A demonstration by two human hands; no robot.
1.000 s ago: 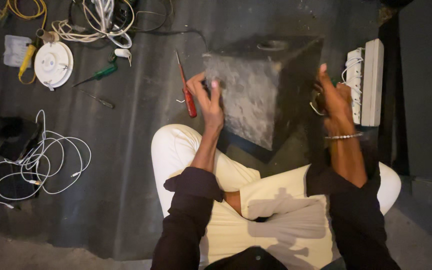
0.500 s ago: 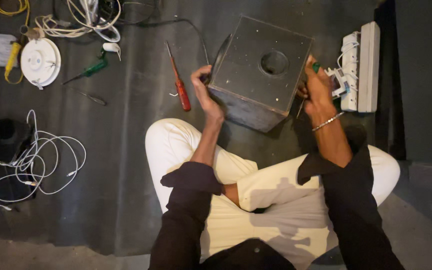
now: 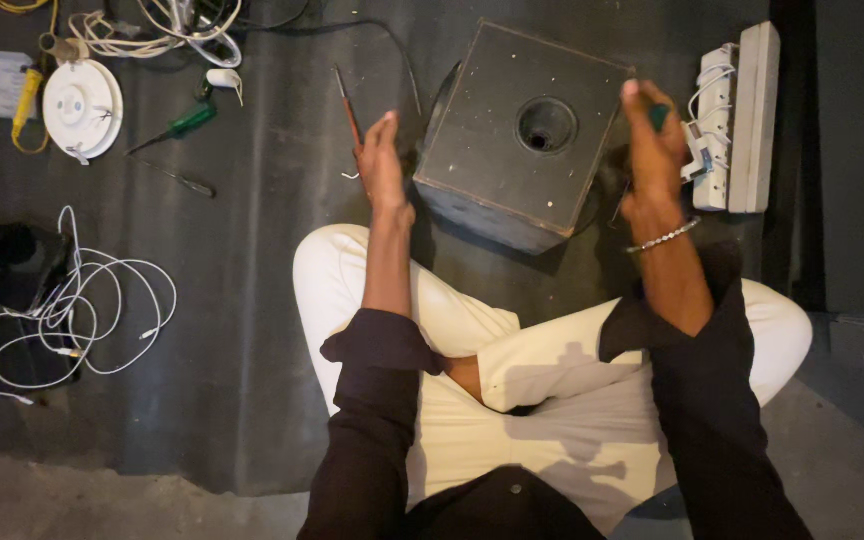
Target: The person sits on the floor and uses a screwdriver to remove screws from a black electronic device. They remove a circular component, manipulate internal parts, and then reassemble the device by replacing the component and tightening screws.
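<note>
The left hand (image 3: 384,165) hangs open-fingered just beside the dark metal box (image 3: 527,135) with a round hole; the right hand (image 3: 654,140) has its grip closed on a green-handled tool (image 3: 659,116) at the box's right edge.

Left hand (image 3: 382,165): raised on a bare forearm, dark sleeve pushed to the elbow, fingers straight and together, palm facing right. Right hand (image 3: 652,140): raised farther right, fingers curled closed, thumb uppermost, beaded bracelet at the wrist. Legs crossed.
</note>
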